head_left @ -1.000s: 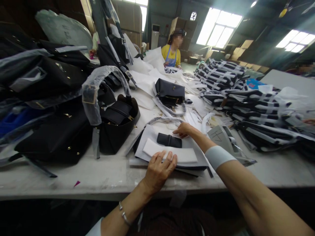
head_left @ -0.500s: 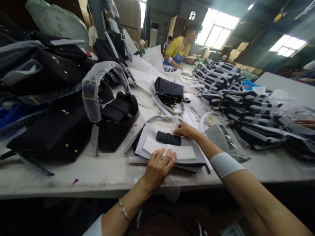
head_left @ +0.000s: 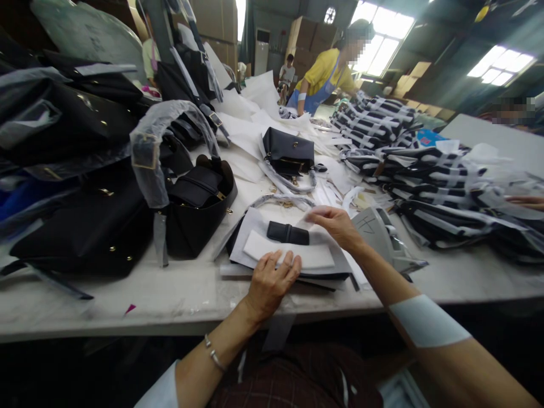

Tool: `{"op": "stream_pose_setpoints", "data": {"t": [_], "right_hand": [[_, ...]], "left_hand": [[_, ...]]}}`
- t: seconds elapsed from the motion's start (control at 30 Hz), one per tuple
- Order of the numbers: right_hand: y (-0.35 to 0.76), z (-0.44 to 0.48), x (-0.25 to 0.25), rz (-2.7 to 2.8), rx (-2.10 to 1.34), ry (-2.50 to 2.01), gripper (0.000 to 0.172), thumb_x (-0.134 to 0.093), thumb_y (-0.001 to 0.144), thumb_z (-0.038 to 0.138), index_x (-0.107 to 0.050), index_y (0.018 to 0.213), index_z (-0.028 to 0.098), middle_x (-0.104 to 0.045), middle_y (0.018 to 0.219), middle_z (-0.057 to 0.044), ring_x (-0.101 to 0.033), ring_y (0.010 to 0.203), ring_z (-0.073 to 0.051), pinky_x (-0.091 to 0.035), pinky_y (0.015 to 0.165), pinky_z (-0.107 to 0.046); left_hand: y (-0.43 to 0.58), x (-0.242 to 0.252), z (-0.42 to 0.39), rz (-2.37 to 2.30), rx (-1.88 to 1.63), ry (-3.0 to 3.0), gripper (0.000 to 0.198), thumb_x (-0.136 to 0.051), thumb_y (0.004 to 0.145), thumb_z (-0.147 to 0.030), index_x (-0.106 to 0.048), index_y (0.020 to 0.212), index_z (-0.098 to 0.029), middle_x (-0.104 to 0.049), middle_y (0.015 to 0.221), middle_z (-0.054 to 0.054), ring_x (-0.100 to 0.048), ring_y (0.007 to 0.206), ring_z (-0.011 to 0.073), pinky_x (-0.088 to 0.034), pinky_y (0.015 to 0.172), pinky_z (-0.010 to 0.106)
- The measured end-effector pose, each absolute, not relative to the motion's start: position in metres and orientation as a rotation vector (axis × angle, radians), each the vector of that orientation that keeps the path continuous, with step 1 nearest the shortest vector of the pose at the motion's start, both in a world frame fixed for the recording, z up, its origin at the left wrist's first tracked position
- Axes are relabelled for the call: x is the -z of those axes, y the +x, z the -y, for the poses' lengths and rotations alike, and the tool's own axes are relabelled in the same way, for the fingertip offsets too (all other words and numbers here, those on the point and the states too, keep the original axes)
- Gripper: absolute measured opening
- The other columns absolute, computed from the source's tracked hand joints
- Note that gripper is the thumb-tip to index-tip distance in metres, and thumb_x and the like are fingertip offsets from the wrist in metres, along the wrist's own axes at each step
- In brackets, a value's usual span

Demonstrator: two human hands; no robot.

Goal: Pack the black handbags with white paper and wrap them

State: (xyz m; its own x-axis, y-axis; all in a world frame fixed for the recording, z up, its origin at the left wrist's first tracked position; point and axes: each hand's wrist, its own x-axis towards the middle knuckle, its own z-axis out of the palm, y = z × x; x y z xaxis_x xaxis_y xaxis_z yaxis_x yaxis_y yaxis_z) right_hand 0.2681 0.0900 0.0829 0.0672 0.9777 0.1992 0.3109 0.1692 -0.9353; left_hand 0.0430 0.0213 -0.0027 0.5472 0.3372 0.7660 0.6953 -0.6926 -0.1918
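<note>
Near the front edge of the white table (head_left: 170, 303), at the middle, a flat black bag (head_left: 233, 238) lies under a pale sheet (head_left: 249, 229), its wrapped handle (head_left: 270, 198) curving out on the far side. On the sheet rest a white pad (head_left: 314, 256) and, just beyond it, a short black strap piece (head_left: 288, 233).

The left hand (head_left: 272, 282) lies palm down on the pad, fingers extended and slightly apart. The right hand (head_left: 338, 226), to the right of the strap piece, has thumb and fingers drawn narrow on a thin pale film (head_left: 304, 216); the film's outline is partly unclear.

Left of these, an upright black handbag (head_left: 191, 232) is open at the top; a smaller black pouch (head_left: 198, 188) with a gold-coloured fitting sits inside. Its raised handle (head_left: 148, 153) is wrapped in clear plastic. Farther left lies a pile of black bags (head_left: 80, 221); their contents cannot be seen.

Beyond the work, another black bag (head_left: 289, 150) lies on the table. To the right stand a grey dispenser (head_left: 368, 229) and a stack of wrapped black items (head_left: 429, 184). At the far side, a co-worker (head_left: 321, 79) in a yellow top leans over the table.
</note>
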Motion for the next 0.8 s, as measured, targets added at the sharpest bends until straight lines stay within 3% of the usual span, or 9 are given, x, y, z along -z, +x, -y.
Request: {"op": "stream_pose_setpoints", "data": {"t": [0.17,0.4,0.5,0.63,0.8], "right_hand": [[0.256,-0.044,-0.085,1.889,-0.423,-1.540,0.021,-0.064,0.089,0.039,-0.079,0.086,0.024,-0.078,0.080,0.001,-0.071,0.074,-0.020,-0.051,0.068,-0.028],[0.233,-0.003,-0.046,2.156,0.354,-1.449,0.019,-0.055,0.095,0.016,-0.073,0.099,0.020,-0.079,0.098,-0.008,-0.074,0.092,-0.023,-0.053,0.097,-0.037],[0.227,0.007,-0.037,2.168,0.434,-1.340,0.022,-0.050,0.096,0.012,-0.070,0.103,0.017,-0.078,0.104,-0.009,-0.073,0.100,-0.023,-0.048,0.106,-0.041],[0.222,0.016,-0.034,2.149,0.461,-1.214,0.021,-0.050,0.096,0.010,-0.068,0.104,0.017,-0.078,0.104,-0.008,-0.072,0.101,-0.020,-0.045,0.109,-0.041],[0.224,0.023,-0.036,2.090,0.437,-1.137,0.013,-0.058,0.095,0.014,-0.069,0.096,0.020,-0.078,0.090,-0.003,-0.073,0.088,-0.017,-0.045,0.107,-0.041]], "left_hand": [[0.042,0.000,-0.020,0.836,0.972,-2.323,0.029,-0.050,0.099,-0.018,-0.062,0.125,-0.022,-0.070,0.123,0.005,-0.064,0.111,0.0238,-0.050,0.092,0.040],[0.039,-0.001,-0.020,0.820,0.911,-2.396,0.031,-0.050,0.098,-0.017,-0.060,0.127,-0.021,-0.069,0.126,0.005,-0.062,0.114,0.0257,-0.047,0.094,0.042],[0.033,-0.005,-0.018,0.840,0.877,-2.535,0.034,-0.056,0.095,-0.018,-0.058,0.128,-0.020,-0.065,0.132,0.005,-0.058,0.120,0.0267,-0.043,0.102,0.044],[0.031,-0.012,-0.014,0.916,0.848,-2.746,0.043,-0.069,0.087,-0.036,-0.059,0.125,-0.019,-0.062,0.135,0.007,-0.052,0.127,0.0298,-0.038,0.110,0.047],[0.038,-0.009,-0.014,1.007,0.988,-2.699,0.031,-0.063,0.091,-0.024,-0.059,0.122,-0.018,-0.069,0.123,0.007,-0.057,0.121,0.0265,-0.041,0.107,0.046]]}}
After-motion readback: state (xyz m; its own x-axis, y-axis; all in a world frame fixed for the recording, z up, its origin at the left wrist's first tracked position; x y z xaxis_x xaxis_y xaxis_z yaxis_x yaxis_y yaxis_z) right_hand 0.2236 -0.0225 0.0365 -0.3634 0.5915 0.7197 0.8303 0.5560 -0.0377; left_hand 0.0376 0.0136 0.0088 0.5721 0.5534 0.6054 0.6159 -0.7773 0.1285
